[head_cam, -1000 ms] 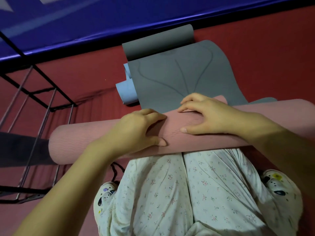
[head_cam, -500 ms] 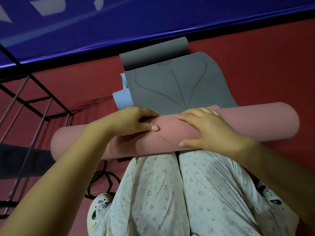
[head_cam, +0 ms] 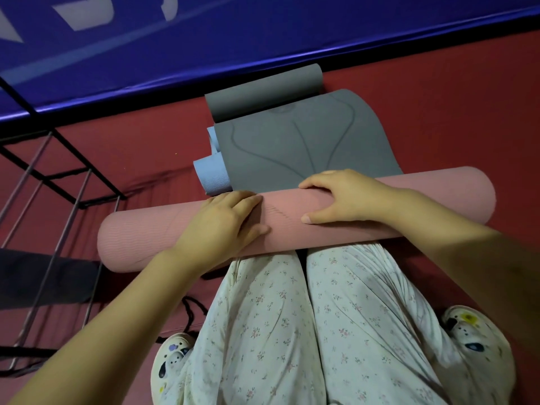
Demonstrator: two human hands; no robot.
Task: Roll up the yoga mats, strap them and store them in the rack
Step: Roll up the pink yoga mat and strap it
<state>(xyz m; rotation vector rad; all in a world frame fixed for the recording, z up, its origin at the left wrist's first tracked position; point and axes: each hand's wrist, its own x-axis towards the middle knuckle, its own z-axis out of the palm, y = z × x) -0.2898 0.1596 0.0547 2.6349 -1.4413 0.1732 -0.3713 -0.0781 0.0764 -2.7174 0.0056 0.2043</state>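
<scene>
Both hands, left [head_cam: 225, 220] and right [head_cam: 344, 197], curled around rolled pink mat [head_cam: 438, 200]

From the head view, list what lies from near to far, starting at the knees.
Knees in floral trousers → rolled pink mat gripped by left hand and right hand → flat grey mat → its curled far end → blue wall padding.

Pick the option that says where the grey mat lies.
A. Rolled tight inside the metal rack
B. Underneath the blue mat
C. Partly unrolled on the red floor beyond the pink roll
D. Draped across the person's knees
C: the grey mat lies partly spread on the red floor beyond the pink roll, over the blue mat.
</scene>
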